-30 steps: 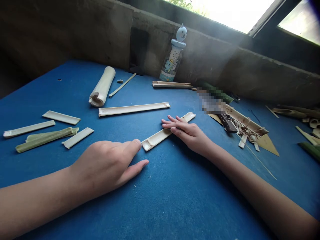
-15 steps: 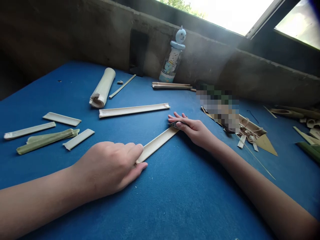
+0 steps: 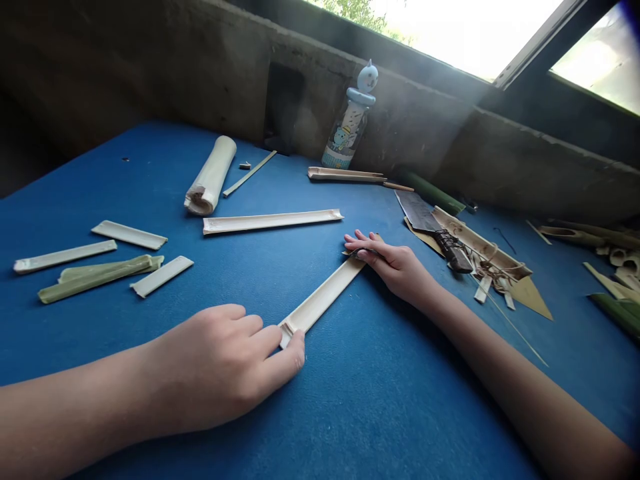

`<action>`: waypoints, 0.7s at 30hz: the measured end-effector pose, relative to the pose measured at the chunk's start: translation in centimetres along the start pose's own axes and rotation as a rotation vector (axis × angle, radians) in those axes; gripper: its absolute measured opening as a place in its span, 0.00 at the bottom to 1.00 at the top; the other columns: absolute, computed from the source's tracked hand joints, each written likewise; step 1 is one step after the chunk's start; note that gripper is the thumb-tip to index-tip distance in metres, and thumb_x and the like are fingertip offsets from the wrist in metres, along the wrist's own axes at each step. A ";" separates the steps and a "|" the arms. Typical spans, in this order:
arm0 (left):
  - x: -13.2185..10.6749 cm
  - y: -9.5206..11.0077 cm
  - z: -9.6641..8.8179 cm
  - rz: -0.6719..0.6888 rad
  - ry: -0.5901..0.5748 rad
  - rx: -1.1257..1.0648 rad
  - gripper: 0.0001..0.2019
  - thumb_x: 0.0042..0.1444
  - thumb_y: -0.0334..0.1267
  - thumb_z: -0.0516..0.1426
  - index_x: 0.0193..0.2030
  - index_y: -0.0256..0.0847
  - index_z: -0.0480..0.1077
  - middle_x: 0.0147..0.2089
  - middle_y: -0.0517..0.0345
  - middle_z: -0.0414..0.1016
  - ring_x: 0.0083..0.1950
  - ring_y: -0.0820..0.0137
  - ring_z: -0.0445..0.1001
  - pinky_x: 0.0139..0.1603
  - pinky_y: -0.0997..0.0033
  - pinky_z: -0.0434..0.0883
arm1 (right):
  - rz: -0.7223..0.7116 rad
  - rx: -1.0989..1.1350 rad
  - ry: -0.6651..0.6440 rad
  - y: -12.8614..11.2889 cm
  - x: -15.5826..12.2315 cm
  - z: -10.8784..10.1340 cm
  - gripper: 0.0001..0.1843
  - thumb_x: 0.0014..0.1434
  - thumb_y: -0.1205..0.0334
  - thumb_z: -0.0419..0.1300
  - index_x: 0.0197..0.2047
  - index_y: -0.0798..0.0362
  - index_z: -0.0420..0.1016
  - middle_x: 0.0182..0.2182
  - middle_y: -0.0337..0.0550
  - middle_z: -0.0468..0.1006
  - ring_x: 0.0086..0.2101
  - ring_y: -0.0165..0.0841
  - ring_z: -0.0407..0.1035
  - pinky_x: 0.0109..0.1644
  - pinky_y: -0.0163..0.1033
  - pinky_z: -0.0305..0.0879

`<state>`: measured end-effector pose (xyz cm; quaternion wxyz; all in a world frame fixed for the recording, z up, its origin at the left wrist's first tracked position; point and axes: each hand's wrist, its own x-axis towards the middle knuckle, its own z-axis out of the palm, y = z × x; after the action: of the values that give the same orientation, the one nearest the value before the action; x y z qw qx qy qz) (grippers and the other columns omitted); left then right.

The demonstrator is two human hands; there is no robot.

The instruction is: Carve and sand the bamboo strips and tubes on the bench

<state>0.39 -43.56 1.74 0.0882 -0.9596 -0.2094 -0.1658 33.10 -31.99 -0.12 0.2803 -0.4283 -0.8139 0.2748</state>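
Note:
A pale split bamboo strip (image 3: 325, 295) lies slantwise on the blue table, its hollow side up. At its near end, my left hand (image 3: 235, 360) pinches the strip between thumb and fingers, beside a small ridge across the hollow. My right hand (image 3: 395, 263) is at the far end, with a thin dark piece of sandpaper (image 3: 361, 253) between thumb and fingers, pressed onto the strip. The fingers partly hide the sandpaper and that end of the strip. Beyond the hands lies another split bamboo strip (image 3: 273, 222).
Short bamboo pieces (image 3: 100, 273) lie at the left, and a bamboo tube (image 3: 213, 175) behind them. A cleaver (image 3: 420, 213) rests at the right beside a tied bamboo piece (image 3: 483, 245). A bottle (image 3: 347, 127) stands by the wall. More bamboo (image 3: 620, 307) lies far right.
My left hand has shifted toward the near end of the strip, uncovering the ridge there. My right hand stays at the far end with the sandpaper. The view has moved slightly.

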 end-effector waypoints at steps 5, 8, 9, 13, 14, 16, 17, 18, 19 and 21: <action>0.4 0.1 -0.3 -0.016 0.083 0.001 0.13 0.76 0.36 0.51 0.50 0.35 0.76 0.30 0.62 0.77 0.24 0.69 0.71 0.24 0.62 0.66 | -0.013 0.002 -0.012 -0.1 0.0 0.0 0.14 0.74 0.55 0.58 0.54 0.43 0.85 0.63 0.39 0.81 0.71 0.47 0.65 0.82 0.65 0.47; 0.5 0.3 -0.6 -0.021 0.129 0.071 0.13 0.74 0.38 0.54 0.40 0.38 0.76 0.25 0.63 0.72 0.21 0.68 0.67 0.22 0.61 0.65 | -0.009 0.012 -0.013 0.0 0.1 -0.2 0.14 0.74 0.55 0.59 0.54 0.43 0.85 0.63 0.38 0.81 0.71 0.46 0.65 0.82 0.64 0.47; 0.5 0.3 -0.6 -0.013 0.125 0.078 0.13 0.74 0.38 0.55 0.38 0.39 0.76 0.24 0.64 0.71 0.21 0.67 0.66 0.22 0.61 0.64 | -0.010 0.014 -0.014 0.1 0.2 -0.2 0.14 0.74 0.55 0.59 0.54 0.43 0.85 0.62 0.38 0.81 0.71 0.46 0.65 0.82 0.64 0.47; 0.3 0.5 -0.6 0.011 0.095 0.039 0.13 0.75 0.39 0.54 0.39 0.38 0.76 0.25 0.64 0.72 0.22 0.68 0.66 0.23 0.62 0.64 | -0.014 0.022 -0.013 0.4 0.4 -0.3 0.14 0.73 0.55 0.59 0.54 0.43 0.85 0.61 0.38 0.82 0.70 0.46 0.66 0.81 0.63 0.49; 0.2 0.5 -0.5 0.004 0.096 0.018 0.14 0.75 0.39 0.53 0.38 0.39 0.75 0.24 0.65 0.71 0.21 0.68 0.66 0.23 0.62 0.64 | -0.014 0.024 -0.010 0.4 0.4 -0.3 0.14 0.73 0.54 0.59 0.54 0.43 0.85 0.61 0.38 0.83 0.70 0.46 0.66 0.81 0.63 0.50; 0.2 0.5 -0.3 -0.011 0.095 -0.014 0.17 0.76 0.39 0.51 0.34 0.42 0.72 0.23 0.65 0.69 0.20 0.68 0.65 0.22 0.62 0.64 | -0.014 0.021 -0.001 0.3 0.4 -0.2 0.14 0.74 0.54 0.59 0.54 0.43 0.85 0.61 0.38 0.83 0.70 0.46 0.66 0.82 0.63 0.49; 0.2 0.5 -0.3 -0.016 0.095 -0.019 0.18 0.76 0.39 0.51 0.33 0.43 0.70 0.23 0.65 0.68 0.20 0.68 0.65 0.22 0.62 0.63 | -0.016 0.015 0.000 0.3 0.4 -0.1 0.14 0.74 0.54 0.59 0.53 0.43 0.85 0.61 0.38 0.83 0.70 0.46 0.66 0.82 0.64 0.48; 0.2 0.4 -0.3 -0.017 0.096 -0.013 0.18 0.76 0.39 0.51 0.32 0.43 0.69 0.23 0.65 0.68 0.20 0.68 0.65 0.22 0.62 0.63 | -0.019 0.011 -0.001 0.2 0.4 -0.1 0.14 0.74 0.53 0.58 0.53 0.43 0.85 0.61 0.38 0.83 0.70 0.47 0.66 0.82 0.64 0.48; 0.2 0.3 -0.4 -0.011 0.093 0.010 0.18 0.76 0.39 0.51 0.32 0.43 0.70 0.23 0.65 0.68 0.20 0.68 0.65 0.21 0.62 0.64 | -0.021 0.012 -0.005 0.2 0.3 -0.1 0.14 0.74 0.53 0.58 0.53 0.42 0.86 0.61 0.38 0.83 0.70 0.47 0.66 0.82 0.64 0.48; 0.3 0.0 -0.6 0.020 0.096 0.096 0.15 0.75 0.40 0.53 0.38 0.39 0.74 0.23 0.65 0.70 0.20 0.67 0.67 0.21 0.62 0.65 | -0.017 0.023 -0.013 0.2 0.3 -0.2 0.15 0.74 0.51 0.59 0.53 0.42 0.86 0.61 0.38 0.83 0.70 0.47 0.66 0.82 0.65 0.48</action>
<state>0.41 -43.58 2.43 0.1456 -0.9472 -0.2031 -0.2008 33.20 -31.61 -0.09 0.2821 -0.4163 -0.8162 0.2845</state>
